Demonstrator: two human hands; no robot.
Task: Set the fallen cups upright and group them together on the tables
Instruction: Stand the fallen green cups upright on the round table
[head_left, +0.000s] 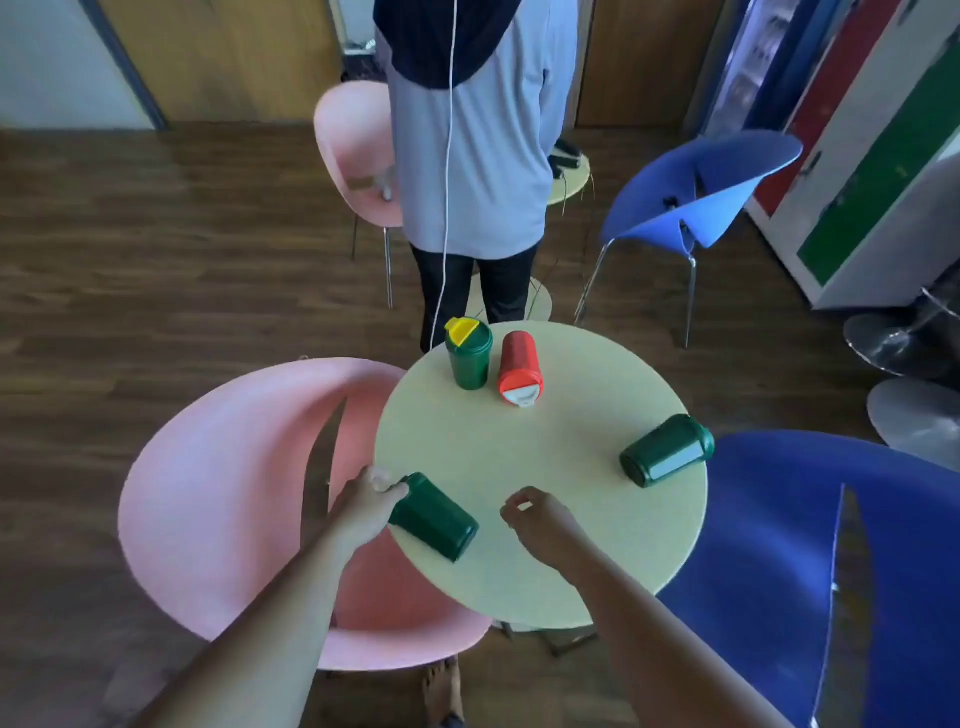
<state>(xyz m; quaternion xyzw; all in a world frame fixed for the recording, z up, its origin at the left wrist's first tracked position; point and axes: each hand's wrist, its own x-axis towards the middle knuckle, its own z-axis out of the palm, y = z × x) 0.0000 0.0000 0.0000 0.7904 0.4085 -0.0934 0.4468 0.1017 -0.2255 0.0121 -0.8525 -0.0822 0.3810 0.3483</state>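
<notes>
- The fingers (390, 486) of the left hand (370, 506) are wrapped around the lid end of a fallen green cup (434, 516), lower left of the round table (540, 519).
- The right hand (537, 519) hovers just right of that cup, fingers loosely curled and holding nothing.
- A second green cup (667, 450) lies on its side near the table's right edge.
- A red cup (519, 368) lies tipped at the table's top, lid toward the camera.
- Just left of it a green cup with a yellow lid (469, 356) stands upright.
- A pink chair (234, 499) sits lower left, a blue chair (810, 561) lower right.
</notes>
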